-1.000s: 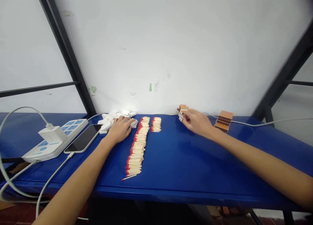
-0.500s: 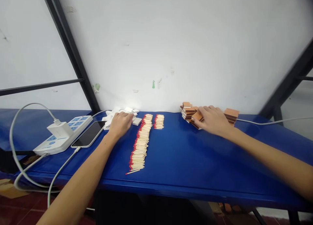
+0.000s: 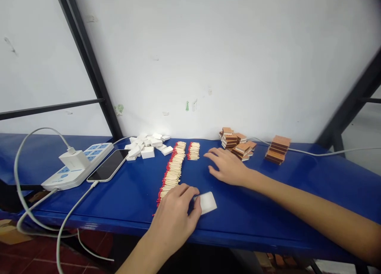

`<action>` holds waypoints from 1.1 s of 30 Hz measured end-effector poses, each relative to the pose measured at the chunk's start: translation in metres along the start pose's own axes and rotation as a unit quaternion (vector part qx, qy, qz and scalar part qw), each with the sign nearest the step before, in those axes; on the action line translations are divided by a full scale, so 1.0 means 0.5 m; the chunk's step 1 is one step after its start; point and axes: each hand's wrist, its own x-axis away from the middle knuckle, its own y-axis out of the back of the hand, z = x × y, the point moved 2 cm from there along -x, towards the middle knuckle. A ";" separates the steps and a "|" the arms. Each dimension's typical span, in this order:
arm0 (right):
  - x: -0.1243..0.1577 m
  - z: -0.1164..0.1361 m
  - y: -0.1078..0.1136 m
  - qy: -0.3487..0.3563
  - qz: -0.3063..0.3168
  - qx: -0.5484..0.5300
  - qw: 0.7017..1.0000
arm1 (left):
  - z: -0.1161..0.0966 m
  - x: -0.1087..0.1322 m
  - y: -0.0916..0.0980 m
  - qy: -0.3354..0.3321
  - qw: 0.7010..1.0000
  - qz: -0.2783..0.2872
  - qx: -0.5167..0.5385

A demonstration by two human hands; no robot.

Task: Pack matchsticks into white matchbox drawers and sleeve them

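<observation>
My left hand [image 3: 175, 214] rests near the front edge of the blue table [image 3: 256, 210], its fingers curled round the left end of a small white box tray [image 3: 206, 203]. A long row of red-tipped matches [image 3: 172, 171] runs back from that hand, with a shorter bunch of matches [image 3: 194, 151] beside its far end. My right hand [image 3: 226, 167] lies flat on the table with its fingers spread and nothing in it, close to the short bunch. Behind it stand brown matchbox sleeves [image 3: 236, 141] in loose stacks, and a second stack of sleeves [image 3: 277, 149] farther right.
A heap of white box trays [image 3: 146, 146] sits at the back left by the wall. A phone [image 3: 108, 165] lies on its cable next to a white power strip [image 3: 76, 167] with a charger plugged in. Black frame bars [image 3: 89, 64] slant up the wall.
My left hand has come from the heap of white trays to the front edge with one tray in it. My right hand has left the brown sleeves and moved left onto the table.
</observation>
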 end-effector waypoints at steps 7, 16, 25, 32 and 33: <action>-0.101 0.038 -0.076 -0.002 -0.010 -0.077 0.997 | -0.057 0.060 0.019 -0.126 0.991 -0.032 0.036; -0.122 0.012 -0.106 -0.012 -0.043 -0.112 0.993 | -0.054 0.099 -0.030 -0.135 0.973 -0.081 0.167; -0.118 0.007 -0.123 -0.006 -0.052 -0.121 0.991 | -0.042 0.101 -0.042 -0.200 0.971 -0.109 0.069; -0.113 0.013 -0.113 0.006 -0.043 -0.125 0.991 | -0.018 0.088 -0.023 -0.182 0.980 -0.061 0.041; -0.112 0.014 -0.111 0.008 -0.043 -0.125 0.991 | -0.016 0.088 -0.024 -0.184 0.980 -0.063 0.028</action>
